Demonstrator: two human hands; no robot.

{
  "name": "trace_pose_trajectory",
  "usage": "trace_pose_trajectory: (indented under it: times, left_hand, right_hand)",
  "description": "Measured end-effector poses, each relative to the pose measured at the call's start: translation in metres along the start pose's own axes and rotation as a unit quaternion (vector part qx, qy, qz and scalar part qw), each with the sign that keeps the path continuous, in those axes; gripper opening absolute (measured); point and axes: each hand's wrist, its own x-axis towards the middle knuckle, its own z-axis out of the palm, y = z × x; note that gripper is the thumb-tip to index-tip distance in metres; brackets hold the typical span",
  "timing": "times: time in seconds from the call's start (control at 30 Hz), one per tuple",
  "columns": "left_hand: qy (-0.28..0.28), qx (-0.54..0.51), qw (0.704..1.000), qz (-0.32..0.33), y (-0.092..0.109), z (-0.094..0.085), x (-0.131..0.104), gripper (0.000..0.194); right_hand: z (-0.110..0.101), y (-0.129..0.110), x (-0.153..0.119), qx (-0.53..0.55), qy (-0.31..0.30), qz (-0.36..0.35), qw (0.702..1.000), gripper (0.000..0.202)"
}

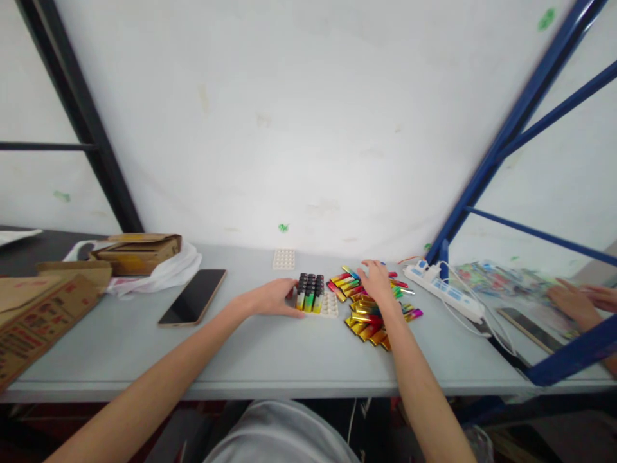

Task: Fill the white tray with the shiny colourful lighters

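Note:
My left hand (276, 298) grips the left side of a white tray with round holes (330, 305), thumb at the front and fingers behind. Several black-topped, shiny tubes that look like lighters (309, 294) stand upright in the tray's left part; their bodies run from yellow to green. To the right of the tray lies a loose heap of metallic gold, red and green tubes (369, 325). Over the heap's back part reaches my right hand (376, 280), fingers apart and slightly bent. Whether its fingertips touch a tube is hard to see.
Another white holed tray (284, 259) lies near the wall. A phone (193, 297), cardboard boxes (139, 255) and a white plastic bag (186, 269) are at left. On the right, a power strip (446, 292) lies beside a blue frame (482, 173); a co-worker's hands (576, 305) are beyond.

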Motion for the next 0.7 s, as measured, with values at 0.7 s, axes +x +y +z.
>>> trace_pose_trajectory:
  times: [0.7]
  left_hand:
    - [0.004, 0.005, 1.0, -0.004, 0.006, -0.001, -0.001, 0.066]
  right_hand:
    - [0.021, 0.003, 0.006, -0.104, -0.083, 0.041, 0.99, 0.023]
